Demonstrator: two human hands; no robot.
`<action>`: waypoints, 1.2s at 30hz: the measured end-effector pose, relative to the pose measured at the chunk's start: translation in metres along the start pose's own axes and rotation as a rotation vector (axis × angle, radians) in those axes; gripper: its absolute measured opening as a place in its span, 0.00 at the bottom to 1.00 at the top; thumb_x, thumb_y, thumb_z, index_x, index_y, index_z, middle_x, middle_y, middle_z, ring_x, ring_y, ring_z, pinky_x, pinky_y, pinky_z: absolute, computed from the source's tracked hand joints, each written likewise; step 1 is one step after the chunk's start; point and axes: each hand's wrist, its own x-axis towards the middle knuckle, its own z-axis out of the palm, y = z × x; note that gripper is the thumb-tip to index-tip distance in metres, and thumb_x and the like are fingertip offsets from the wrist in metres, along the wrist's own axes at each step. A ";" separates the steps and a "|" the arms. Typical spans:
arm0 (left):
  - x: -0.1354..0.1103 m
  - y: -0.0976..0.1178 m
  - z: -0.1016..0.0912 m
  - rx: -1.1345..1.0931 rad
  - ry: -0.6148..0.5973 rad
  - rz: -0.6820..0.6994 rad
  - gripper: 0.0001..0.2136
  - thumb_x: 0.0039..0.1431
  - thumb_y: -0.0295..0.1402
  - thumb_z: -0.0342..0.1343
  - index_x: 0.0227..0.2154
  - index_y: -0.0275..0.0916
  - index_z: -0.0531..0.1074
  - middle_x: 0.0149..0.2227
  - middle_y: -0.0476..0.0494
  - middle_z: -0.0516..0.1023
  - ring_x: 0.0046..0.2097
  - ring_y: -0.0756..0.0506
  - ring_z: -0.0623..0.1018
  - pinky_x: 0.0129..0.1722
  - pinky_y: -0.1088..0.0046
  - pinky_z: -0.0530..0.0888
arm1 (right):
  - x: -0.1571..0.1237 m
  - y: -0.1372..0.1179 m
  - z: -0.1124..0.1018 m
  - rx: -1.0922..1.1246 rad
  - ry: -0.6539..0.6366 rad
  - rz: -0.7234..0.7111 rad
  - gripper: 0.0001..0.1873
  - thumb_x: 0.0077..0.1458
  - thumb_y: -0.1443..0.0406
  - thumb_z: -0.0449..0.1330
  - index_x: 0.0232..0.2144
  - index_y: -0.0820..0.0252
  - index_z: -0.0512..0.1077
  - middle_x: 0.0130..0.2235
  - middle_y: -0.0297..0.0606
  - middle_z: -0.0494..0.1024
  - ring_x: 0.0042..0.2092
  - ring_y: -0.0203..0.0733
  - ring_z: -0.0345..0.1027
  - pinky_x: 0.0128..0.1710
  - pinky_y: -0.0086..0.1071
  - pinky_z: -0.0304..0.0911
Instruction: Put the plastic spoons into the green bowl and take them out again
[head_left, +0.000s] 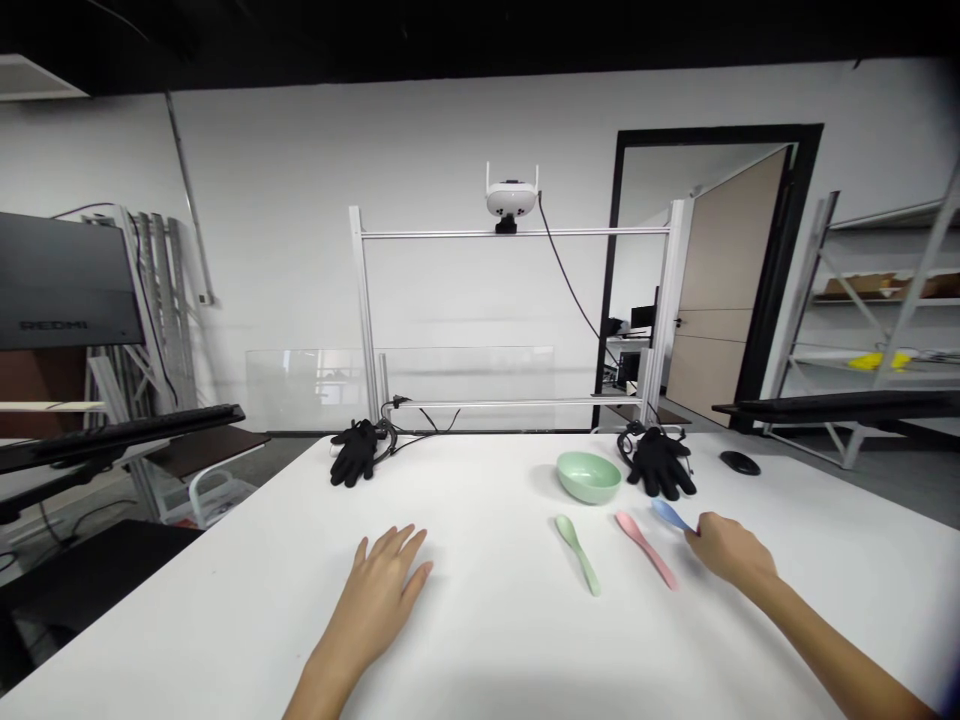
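My right hand [729,550] is closed around the handle of a blue spoon [670,515], whose bowl end points up and to the left. Just left of it a pink spoon [646,549] lies on the white table [480,640]. A green spoon [577,553] lies further left, also slanting. Behind the spoons stands a green bowl [589,480], with nothing visible inside. On the left side of the table, my left hand [384,585] is open, palm down with fingers spread, apart from the spoons and holding nothing.
Black gloves with cables lie at the back left [355,452] and back right [660,463]. A black mouse [739,462] sits near the right edge. A metal frame [517,403] rises behind the table, carrying a white device [511,198]. Keyboards [142,432] flank the table.
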 end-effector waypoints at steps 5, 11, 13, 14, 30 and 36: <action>0.000 -0.001 -0.002 0.009 -0.004 -0.009 0.24 0.72 0.45 0.43 0.65 0.45 0.67 0.67 0.40 0.69 0.69 0.34 0.65 0.67 0.41 0.59 | 0.008 0.013 0.013 0.011 -0.014 0.026 0.15 0.57 0.61 0.53 0.38 0.63 0.76 0.44 0.56 0.80 0.43 0.56 0.77 0.35 0.41 0.67; 0.000 0.002 -0.004 0.020 -0.019 -0.018 0.24 0.72 0.45 0.42 0.65 0.44 0.67 0.67 0.40 0.69 0.69 0.34 0.64 0.67 0.42 0.58 | 0.009 0.022 0.020 0.032 -0.019 0.047 0.13 0.56 0.61 0.54 0.36 0.63 0.76 0.44 0.57 0.80 0.42 0.57 0.77 0.35 0.40 0.68; 0.000 0.003 -0.005 0.019 -0.019 -0.016 0.24 0.72 0.44 0.42 0.65 0.44 0.67 0.67 0.39 0.69 0.69 0.34 0.64 0.67 0.42 0.58 | 0.008 0.022 0.019 0.034 -0.028 0.053 0.13 0.56 0.61 0.54 0.36 0.63 0.75 0.44 0.56 0.80 0.43 0.57 0.77 0.35 0.40 0.68; 0.000 0.003 -0.005 0.017 -0.017 -0.014 0.24 0.72 0.44 0.42 0.65 0.44 0.67 0.67 0.39 0.69 0.69 0.34 0.65 0.67 0.42 0.58 | 0.007 0.022 0.019 0.036 -0.029 0.051 0.13 0.56 0.62 0.54 0.36 0.63 0.75 0.44 0.56 0.80 0.43 0.57 0.77 0.35 0.41 0.68; 0.000 0.004 -0.004 0.006 -0.015 -0.008 0.24 0.72 0.45 0.42 0.65 0.44 0.67 0.67 0.40 0.69 0.69 0.34 0.65 0.67 0.42 0.58 | 0.008 0.028 0.024 0.066 -0.020 0.043 0.14 0.53 0.60 0.56 0.35 0.63 0.76 0.43 0.57 0.80 0.42 0.58 0.77 0.34 0.41 0.68; 0.001 0.003 -0.003 0.013 -0.014 -0.008 0.24 0.72 0.45 0.42 0.65 0.45 0.67 0.67 0.40 0.69 0.69 0.34 0.65 0.67 0.43 0.58 | 0.007 0.026 0.024 0.058 -0.016 0.047 0.14 0.53 0.60 0.56 0.36 0.63 0.76 0.43 0.57 0.80 0.42 0.58 0.77 0.35 0.41 0.68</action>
